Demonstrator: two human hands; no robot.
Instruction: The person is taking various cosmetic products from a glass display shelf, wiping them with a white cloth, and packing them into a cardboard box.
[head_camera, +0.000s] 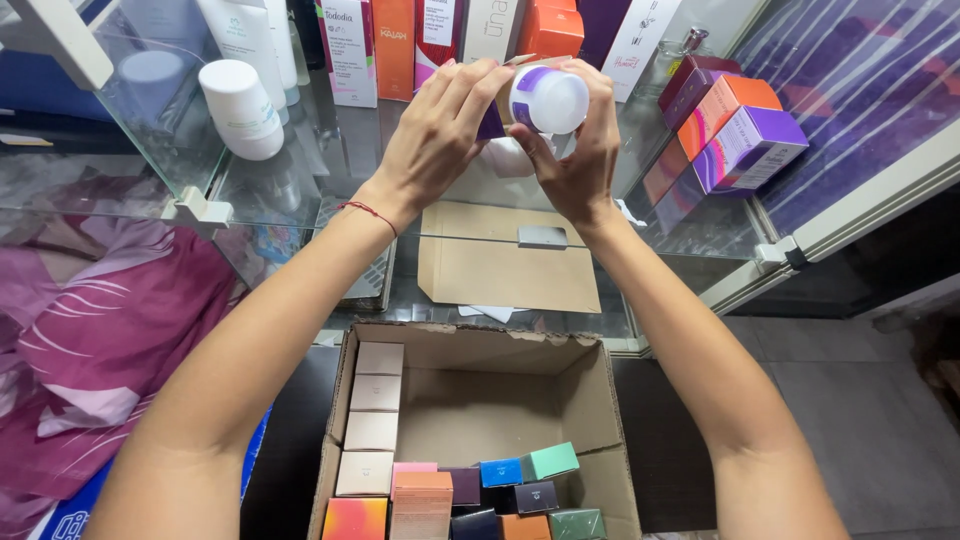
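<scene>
Between both hands' fingers (470, 85) — white bottle (548, 98)

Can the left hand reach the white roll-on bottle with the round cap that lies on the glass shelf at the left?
Probably yes. The left hand is holding the white and purple bottle together with the right hand. The white roll-on bottle lies open on the glass shelf, nothing between.

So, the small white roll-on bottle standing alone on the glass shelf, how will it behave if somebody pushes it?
The white roll-on bottle looks smooth plastic on a glass shelf, so it would probably slide easily. It stands upright and taller than wide, so a high push may tip it. Its round body would likely roll then.
</scene>
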